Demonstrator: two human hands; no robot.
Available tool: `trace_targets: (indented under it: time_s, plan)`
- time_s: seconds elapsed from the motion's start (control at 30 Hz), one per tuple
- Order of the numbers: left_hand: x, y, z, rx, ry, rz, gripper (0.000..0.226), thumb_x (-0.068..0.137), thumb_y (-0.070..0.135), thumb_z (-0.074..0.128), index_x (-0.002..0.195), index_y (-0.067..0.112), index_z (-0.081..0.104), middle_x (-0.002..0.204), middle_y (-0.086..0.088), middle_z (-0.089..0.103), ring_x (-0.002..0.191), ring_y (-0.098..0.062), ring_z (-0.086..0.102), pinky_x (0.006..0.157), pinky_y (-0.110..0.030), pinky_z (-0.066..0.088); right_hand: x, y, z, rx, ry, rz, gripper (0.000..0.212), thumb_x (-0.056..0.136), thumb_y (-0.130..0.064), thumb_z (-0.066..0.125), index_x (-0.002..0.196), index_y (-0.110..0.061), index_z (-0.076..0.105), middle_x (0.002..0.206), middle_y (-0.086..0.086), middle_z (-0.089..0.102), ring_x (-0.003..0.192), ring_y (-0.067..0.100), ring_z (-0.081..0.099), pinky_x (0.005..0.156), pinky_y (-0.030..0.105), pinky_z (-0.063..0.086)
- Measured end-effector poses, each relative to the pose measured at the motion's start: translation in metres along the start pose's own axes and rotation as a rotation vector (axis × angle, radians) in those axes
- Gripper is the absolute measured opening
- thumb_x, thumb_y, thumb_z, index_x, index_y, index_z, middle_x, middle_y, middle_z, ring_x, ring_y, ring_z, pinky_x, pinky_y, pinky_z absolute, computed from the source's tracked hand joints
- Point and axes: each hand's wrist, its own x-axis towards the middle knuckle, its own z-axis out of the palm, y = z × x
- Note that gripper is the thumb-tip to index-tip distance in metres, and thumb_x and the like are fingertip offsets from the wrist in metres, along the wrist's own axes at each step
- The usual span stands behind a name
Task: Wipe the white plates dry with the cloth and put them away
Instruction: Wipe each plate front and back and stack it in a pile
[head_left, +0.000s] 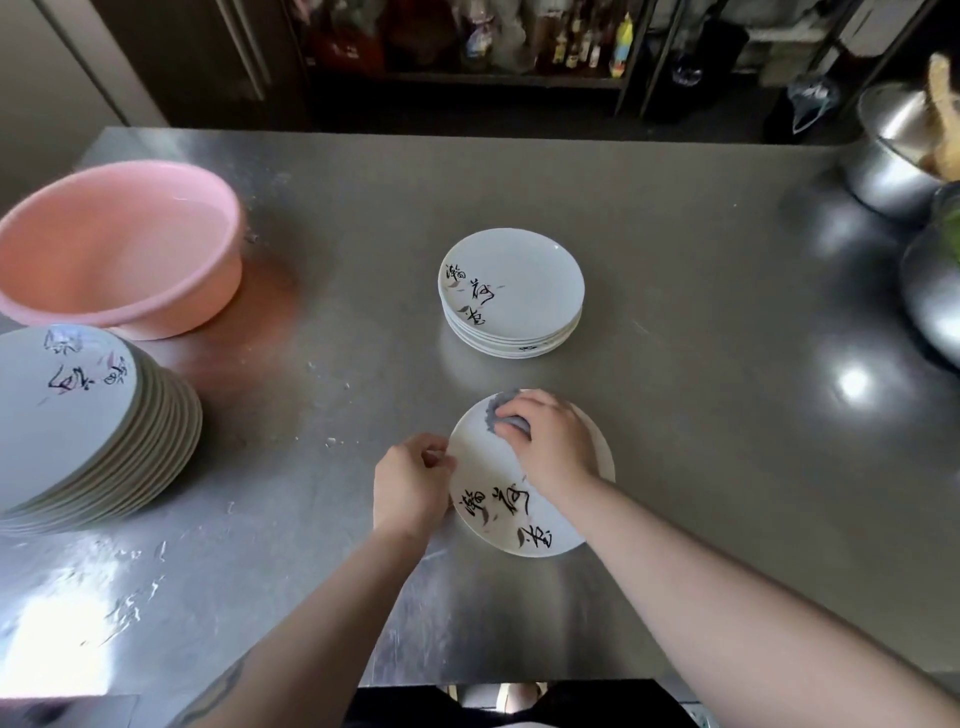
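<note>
A white plate (488, 467) with black brush lettering lies on the steel table in front of me. My left hand (413, 480) pinches its left rim. My right hand (550, 441) grips a bunched grey-blue cloth (506, 418) and presses it on the plate's far part. Beyond it stands a short stack of the same plates (511, 291). A tall stack of plates (78, 426) stands at the left edge of the table.
A pink plastic basin (119, 244) sits at the far left. Steel pots and bowls (904, 156) crowd the far right corner. Water drops mark the steel table (701, 312) near the left stack. Dark shelves with bottles stand behind the table.
</note>
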Motion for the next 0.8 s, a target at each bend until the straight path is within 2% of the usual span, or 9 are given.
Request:
trace_targets:
  time_s: [0.1, 0.2, 0.3, 0.37, 0.53, 0.7, 0.8]
  plan:
    - [0.003, -0.002, -0.001, -0.035, -0.010, -0.033, 0.015, 0.082, 0.005, 0.064, 0.089, 0.015, 0.073, 0.082, -0.011, 0.073, 0.078, -0.033, 0.071, 0.075, -0.048, 0.059, -0.014, -0.006, 0.011, -0.022, -0.136, -0.147, 0.017, 0.087, -0.026, 0.064, 0.102, -0.027, 0.072, 0.118, -0.014, 0.062, 0.112, 0.014, 0.049, 0.092, 0.033, 0.043]
    - [0.003, -0.001, -0.002, -0.094, -0.015, -0.075, 0.014, 0.083, 0.002, 0.065, 0.091, 0.010, 0.073, 0.080, -0.014, 0.072, 0.074, -0.033, 0.071, 0.068, -0.048, 0.061, -0.028, -0.001, 0.008, -0.032, -0.279, -0.289, 0.018, 0.084, -0.018, 0.063, 0.098, -0.025, 0.071, 0.113, -0.016, 0.063, 0.107, 0.014, 0.050, 0.089, 0.036, 0.045]
    - [0.003, -0.001, -0.002, -0.094, -0.004, -0.068, 0.023, 0.083, -0.001, 0.063, 0.078, 0.021, 0.070, 0.076, -0.012, 0.072, 0.068, -0.031, 0.071, 0.064, -0.047, 0.061, -0.044, 0.011, -0.010, -0.063, -0.423, -0.368, 0.019, 0.076, -0.013, 0.062, 0.088, -0.024, 0.072, 0.100, -0.016, 0.064, 0.098, 0.011, 0.050, 0.085, 0.036, 0.046]
    - [0.002, -0.002, -0.001, -0.077, -0.002, -0.050, 0.028, 0.083, 0.000, 0.061, 0.074, 0.025, 0.068, 0.076, -0.011, 0.072, 0.067, -0.031, 0.071, 0.064, -0.047, 0.061, -0.050, 0.025, -0.030, -0.083, -0.470, -0.353, 0.021, 0.070, -0.010, 0.061, 0.082, -0.023, 0.073, 0.096, -0.016, 0.065, 0.096, 0.008, 0.052, 0.085, 0.033, 0.046]
    - [0.002, -0.002, 0.001, -0.048, -0.015, -0.013, 0.025, 0.085, 0.001, 0.059, 0.079, 0.022, 0.069, 0.081, -0.012, 0.072, 0.075, -0.035, 0.070, 0.072, -0.049, 0.059, -0.042, 0.054, -0.066, -0.142, -0.431, -0.225, 0.023, 0.069, -0.004, 0.064, 0.079, -0.023, 0.074, 0.096, -0.015, 0.065, 0.097, 0.005, 0.052, 0.088, 0.029, 0.044]
    - [0.002, 0.000, 0.000, -0.038, -0.017, -0.015, 0.027, 0.085, 0.000, 0.061, 0.076, 0.025, 0.067, 0.077, -0.009, 0.071, 0.072, -0.032, 0.070, 0.064, -0.044, 0.061, -0.040, 0.030, -0.031, -0.067, -0.377, -0.315, 0.019, 0.073, -0.010, 0.070, 0.087, -0.022, 0.076, 0.099, -0.011, 0.065, 0.093, 0.010, 0.051, 0.084, 0.022, 0.039]
    - [0.003, 0.000, 0.000, -0.031, -0.031, -0.014, 0.020, 0.083, 0.000, 0.062, 0.083, 0.018, 0.070, 0.076, -0.008, 0.071, 0.071, -0.032, 0.070, 0.065, -0.044, 0.061, -0.022, 0.011, -0.008, -0.026, -0.302, -0.362, 0.019, 0.079, -0.009, 0.068, 0.095, -0.018, 0.076, 0.104, -0.005, 0.067, 0.100, 0.019, 0.053, 0.088, 0.027, 0.041]
